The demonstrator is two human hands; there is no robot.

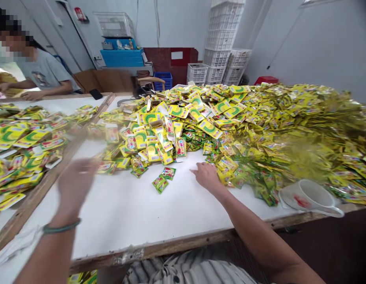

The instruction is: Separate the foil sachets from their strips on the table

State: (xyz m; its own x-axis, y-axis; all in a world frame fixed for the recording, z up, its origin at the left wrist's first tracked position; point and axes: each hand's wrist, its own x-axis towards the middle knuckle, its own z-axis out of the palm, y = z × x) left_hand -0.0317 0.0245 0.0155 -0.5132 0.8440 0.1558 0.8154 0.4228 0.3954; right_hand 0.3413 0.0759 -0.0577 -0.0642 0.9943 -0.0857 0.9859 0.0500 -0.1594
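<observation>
A big heap of yellow and green sachets (259, 122) covers the back and right of the white table (135, 213). My right hand (207, 176) lies flat on the table at the heap's front edge, fingers stretched toward the sachets, holding nothing. My left hand (75, 182) hovers raised above the table's left side; it is smeared by motion and its fingers cannot be made out. A teal band sits on that wrist. Two loose green sachets (164, 178) lie between the hands.
A white scoop-like cup (311, 196) rests at the table's right front edge. A second table (26, 146) on the left carries more sachets. Another person (38, 75) sits at its far side. White crates (221, 43) and blue boxes (122, 57) stand by the back wall.
</observation>
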